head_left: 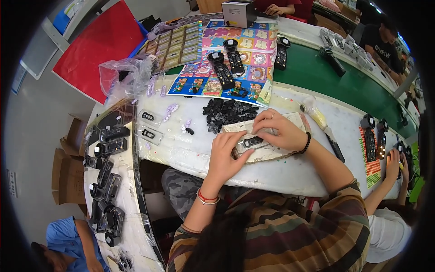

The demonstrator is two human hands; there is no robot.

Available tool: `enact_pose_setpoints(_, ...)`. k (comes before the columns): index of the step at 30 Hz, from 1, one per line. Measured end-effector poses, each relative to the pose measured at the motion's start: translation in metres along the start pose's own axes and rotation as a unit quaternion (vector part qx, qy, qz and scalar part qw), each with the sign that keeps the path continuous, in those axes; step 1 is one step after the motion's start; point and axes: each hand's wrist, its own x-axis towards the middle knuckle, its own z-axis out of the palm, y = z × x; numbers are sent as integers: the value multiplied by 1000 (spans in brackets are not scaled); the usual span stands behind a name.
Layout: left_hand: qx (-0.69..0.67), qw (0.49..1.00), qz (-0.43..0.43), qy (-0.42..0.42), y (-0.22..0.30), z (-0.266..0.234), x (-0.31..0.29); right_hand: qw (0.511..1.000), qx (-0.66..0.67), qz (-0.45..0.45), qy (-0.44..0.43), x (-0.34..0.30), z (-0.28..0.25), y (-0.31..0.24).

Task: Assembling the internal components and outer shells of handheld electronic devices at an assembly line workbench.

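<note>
My left hand and my right hand both rest on a small grey plastic part with a dark insert. The part lies on a worn cardboard pad on the white table. My left thumb presses its lower edge; my right fingers pinch its top edge. A heap of small black pieces lies just behind the pad. Two more grey parts lie to the left, with small lilac pieces beside them.
Colourful sticker sheets with black handheld devices lie further back. A clear plastic bag sits at the left. Several black housings line a side table on the left. A green conveyor runs to the right. Another person's hands work at the right.
</note>
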Motion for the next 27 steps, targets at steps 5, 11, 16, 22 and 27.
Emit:
enact_pose_setpoints(5,-2,1000,3,-2,-2,0,-1,998,-42,-37,-27,-5,-6,3)
enact_pose_setpoints(11,33,998,44,2,3,-1,1,970,-190,-145,-35,-3,-12,3)
enact_pose_setpoints(16,71,995,63,14,2,-3,1,986,-126,-90,-70,3,-10,3)
enact_pose_setpoints(22,59,994,89,7,5,-1,2,988,-10,58,144,79,-31,61)
enact_pose_setpoints(27,7,998,66,2,3,3,3,918,-114,310,220,183,-45,154)
